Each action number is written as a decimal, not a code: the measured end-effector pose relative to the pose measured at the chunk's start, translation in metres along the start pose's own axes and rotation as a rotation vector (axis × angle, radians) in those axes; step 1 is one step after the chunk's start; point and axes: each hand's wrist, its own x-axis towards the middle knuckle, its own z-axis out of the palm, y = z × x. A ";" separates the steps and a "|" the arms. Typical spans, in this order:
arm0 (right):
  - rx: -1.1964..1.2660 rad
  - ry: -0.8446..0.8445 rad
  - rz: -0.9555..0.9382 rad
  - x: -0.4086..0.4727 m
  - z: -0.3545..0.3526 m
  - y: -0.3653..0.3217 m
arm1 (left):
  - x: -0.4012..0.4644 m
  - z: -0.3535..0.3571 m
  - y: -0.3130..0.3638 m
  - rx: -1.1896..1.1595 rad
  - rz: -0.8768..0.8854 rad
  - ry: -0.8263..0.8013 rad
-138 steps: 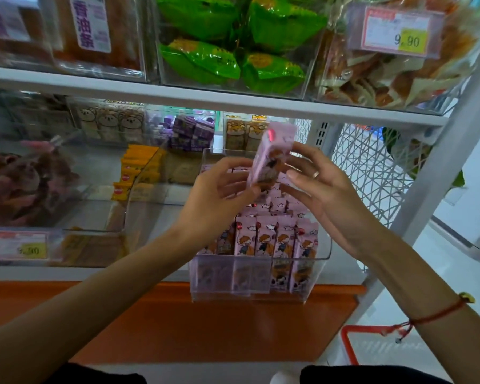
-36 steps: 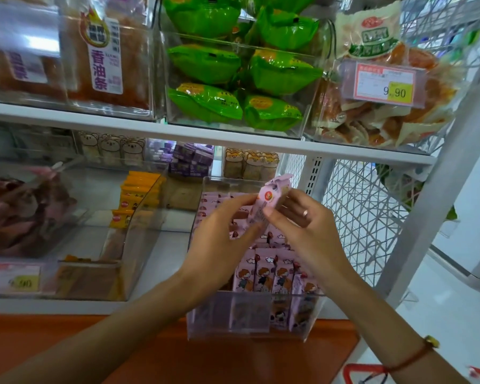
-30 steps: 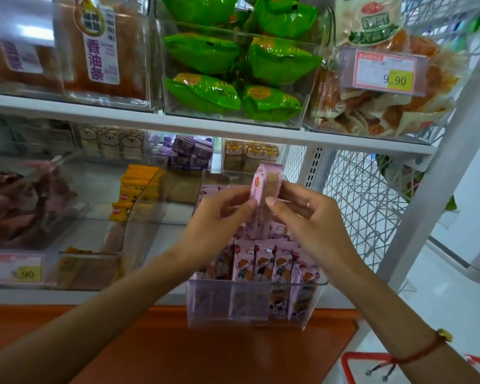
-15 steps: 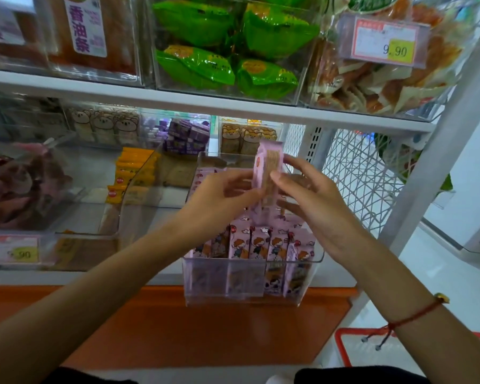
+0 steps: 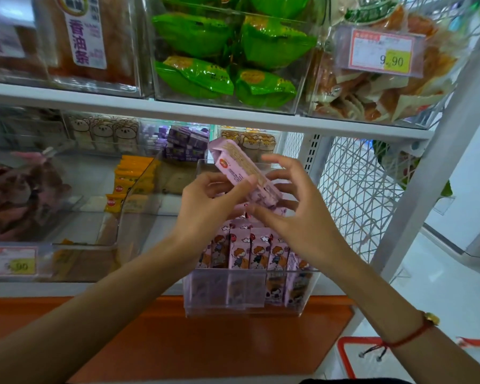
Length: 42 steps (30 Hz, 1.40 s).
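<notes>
Packet (image 5: 241, 173) now aslant, right fingers (image 5: 281, 162) splayed

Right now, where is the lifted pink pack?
The pack sits centre of the head view, tilted in the left hand, above the clear bin, right hand beside it.

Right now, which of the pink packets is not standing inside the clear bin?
The pink packet that the left hand grips: it is tilted above the clear bin, while the other packets stand upright in rows inside it.
</notes>
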 end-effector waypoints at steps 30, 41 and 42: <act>-0.179 0.083 0.429 -0.022 -0.066 0.052 | 0.029 0.024 -0.010 0.421 0.311 -0.018; -0.227 0.016 0.298 -0.033 -0.059 0.060 | 0.094 0.055 -0.017 0.857 0.235 -0.487; -0.231 0.017 0.290 -0.034 -0.059 0.060 | 0.098 0.059 -0.023 0.922 0.252 -0.512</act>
